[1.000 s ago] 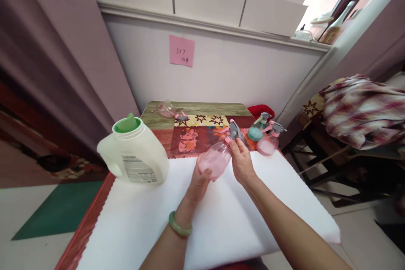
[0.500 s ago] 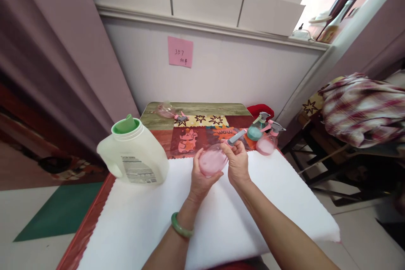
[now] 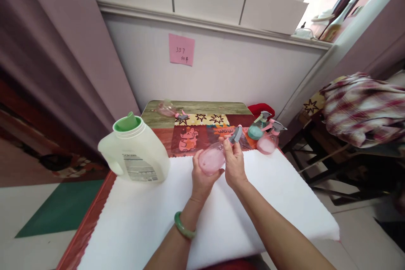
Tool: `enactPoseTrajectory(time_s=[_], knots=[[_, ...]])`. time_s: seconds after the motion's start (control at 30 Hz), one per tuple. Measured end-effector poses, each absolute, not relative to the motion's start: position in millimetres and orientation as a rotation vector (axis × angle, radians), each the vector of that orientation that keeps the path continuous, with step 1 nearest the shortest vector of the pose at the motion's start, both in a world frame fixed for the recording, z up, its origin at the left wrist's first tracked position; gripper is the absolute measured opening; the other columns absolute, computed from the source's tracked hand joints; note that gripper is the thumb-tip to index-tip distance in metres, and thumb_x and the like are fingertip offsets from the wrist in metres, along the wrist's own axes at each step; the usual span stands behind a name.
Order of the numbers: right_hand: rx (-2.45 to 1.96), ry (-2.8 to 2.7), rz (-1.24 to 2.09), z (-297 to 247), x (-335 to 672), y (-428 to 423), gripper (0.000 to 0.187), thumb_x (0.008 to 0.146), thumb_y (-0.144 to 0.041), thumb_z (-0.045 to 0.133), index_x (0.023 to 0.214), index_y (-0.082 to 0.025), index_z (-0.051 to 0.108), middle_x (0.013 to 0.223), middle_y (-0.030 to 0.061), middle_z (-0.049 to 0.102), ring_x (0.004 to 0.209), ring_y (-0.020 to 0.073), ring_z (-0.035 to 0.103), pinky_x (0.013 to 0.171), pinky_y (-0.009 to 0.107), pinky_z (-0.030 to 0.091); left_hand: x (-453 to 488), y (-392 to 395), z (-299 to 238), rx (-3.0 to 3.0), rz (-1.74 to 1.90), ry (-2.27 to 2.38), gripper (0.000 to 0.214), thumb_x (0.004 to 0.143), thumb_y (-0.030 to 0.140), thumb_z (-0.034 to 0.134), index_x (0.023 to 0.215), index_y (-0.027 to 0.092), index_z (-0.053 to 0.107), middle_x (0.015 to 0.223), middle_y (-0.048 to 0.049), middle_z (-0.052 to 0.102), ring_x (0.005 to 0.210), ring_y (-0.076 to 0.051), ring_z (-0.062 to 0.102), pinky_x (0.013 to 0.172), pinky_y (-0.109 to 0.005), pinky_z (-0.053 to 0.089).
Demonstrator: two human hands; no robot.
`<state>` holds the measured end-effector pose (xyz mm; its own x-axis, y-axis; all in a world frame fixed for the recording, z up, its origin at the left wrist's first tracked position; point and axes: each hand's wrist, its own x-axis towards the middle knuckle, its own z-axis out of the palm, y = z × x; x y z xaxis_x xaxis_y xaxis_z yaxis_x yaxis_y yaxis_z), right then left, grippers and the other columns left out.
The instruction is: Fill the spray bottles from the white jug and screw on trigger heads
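A pink see-through spray bottle [image 3: 211,161] is tilted between my hands, its grey and pink spray head [image 3: 236,136] up and to the right. My left hand [image 3: 202,177] is wrapped round the bottle's body, thumb along the underside. At the neck, the fingers of my right hand [image 3: 234,161] are closed round the collar just below the spray head. To the right stand a pink spray bottle [image 3: 267,143] and a teal one [image 3: 255,130], both with pale foamy contents. Another pink spray bottle [image 3: 167,109] lies on its side at the far left.
A big whitish jug [image 3: 139,152] with a green spout stands left of my hands. White padding [image 3: 142,219] covers the near part of the table, with a patterned cloth [image 3: 188,137] beyond. The wall [image 3: 221,67] closes off the back; plaid fabric [image 3: 363,109] is heaped at right.
The spray head has turned on the bottle, and its trigger now shows from another side. My right hand has shifted slightly left, while my left hand keeps its hold.
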<state>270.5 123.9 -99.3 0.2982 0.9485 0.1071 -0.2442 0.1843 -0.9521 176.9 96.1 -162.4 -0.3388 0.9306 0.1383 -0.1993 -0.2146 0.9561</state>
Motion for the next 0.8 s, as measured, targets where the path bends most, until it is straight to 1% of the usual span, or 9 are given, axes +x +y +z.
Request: enactPoseTrajectory(time_s=[0.1,0.23,0.3,0.33,0.43,0.5,0.57,0.7,0.8], knots=[[-1.049,-0.924,0.992,-102.8,274.6,125.1,0.042,0.089,-0.058,0.063,0.112,-0.023,0.059,0.117,0.0066,0.07,0.109,0.0217,0.061,0.1,0.039,0.044,178.8,95.7,-163.7,0.92,1.558,1.157,0.094,0.047,0.026,0.097,0.129,0.03,0.051,0.129,-0.009,0.059,0.104,-0.03,0.066,0.072,-0.035,0.058],[-1.04,-1.023,0.918,-100.3,285.7,126.1,0.039,0.091,-0.059,0.06,0.107,-0.024,0.061,0.11,0.005,0.068,0.108,0.0213,0.06,0.104,0.041,0.044,182.1,95.3,-165.8,0.884,1.516,0.944,0.116,0.046,0.023,0.098,0.144,0.032,0.037,0.14,-0.0114,0.053,0.11,-0.026,0.064,0.082,-0.034,0.055],[-0.992,-1.085,0.952,-96.7,291.7,126.3,0.037,0.091,-0.059,0.062,0.107,-0.026,0.061,0.107,0.0041,0.068,0.105,0.021,0.061,0.102,0.04,0.046,184.0,95.1,-164.2,0.774,1.503,0.803,0.123,0.054,0.033,0.097,0.153,0.037,0.023,0.14,-0.0115,0.055,0.1,-0.022,0.067,0.077,-0.032,0.054],[-0.955,-1.113,0.988,-94.8,294.4,126.2,0.036,0.091,-0.058,0.062,0.107,-0.026,0.061,0.106,0.0037,0.069,0.103,0.021,0.062,0.101,0.04,0.047,184.8,95.1,-162.5,0.707,1.5,0.742,0.116,0.062,0.045,0.092,0.155,0.036,0.022,0.138,-0.0119,0.058,0.091,-0.02,0.067,0.071,-0.03,0.052],[-0.839,-1.206,1.102,-90.4,299.4,125.4,0.033,0.092,-0.056,0.063,0.108,-0.028,0.06,0.106,0.0032,0.071,0.1,0.0209,0.065,0.099,0.04,0.049,184.8,96.0,-156.6,0.555,1.438,0.572,0.082,0.083,0.077,0.057,0.145,0.024,0.046,0.123,-0.0155,0.068,0.07,-0.017,0.063,0.053,-0.028,0.044],[-0.805,-1.272,1.129,-89.1,300.7,124.3,0.03,0.094,-0.054,0.061,0.108,-0.028,0.06,0.108,0.0034,0.071,0.102,0.0209,0.065,0.098,0.038,0.05,182.7,97.2,-155.2,0.509,1.318,0.495,0.081,0.085,0.082,0.043,0.131,0.018,0.059,0.107,-0.0163,0.073,0.064,-0.019,0.062,0.049,-0.029,0.042],[-0.799,-1.302,1.122,-89.3,301.1,123.2,0.029,0.095,-0.053,0.061,0.108,-0.028,0.061,0.109,0.0037,0.072,0.105,0.0214,0.065,0.098,0.037,0.049,179.4,98.5,-157.0,0.495,1.181,0.488,0.08,0.086,0.083,0.04,0.123,0.016,0.063,0.09,-0.0141,0.074,0.057,-0.019,0.062,0.043,-0.026,0.038],[-0.804,-1.262,1.12,-92.1,302.9,123.0,0.033,0.095,-0.055,0.06,0.111,-0.027,0.064,0.114,0.005,0.073,0.112,0.0237,0.065,0.104,0.04,0.047,174.4,99.2,-163.0,0.509,1.082,0.544,0.079,0.086,0.083,0.04,0.12,0.015,0.062,0.067,-0.0046,0.067,0.035,-0.01,0.043,0.032,-0.02,0.014],[-0.881,-1.248,1.087,-92.6,304.8,124.3,0.036,0.096,-0.056,0.057,0.115,-0.026,0.068,0.122,0.0056,0.071,0.119,0.0242,0.061,0.109,0.041,0.042,174.8,98.0,-163.0,0.541,1.142,0.546,0.072,0.083,0.076,0.057,0.125,0.018,0.057,0.077,-0.0041,0.069,0.044,-0.01,0.051,0.034,-0.019,0.024]])
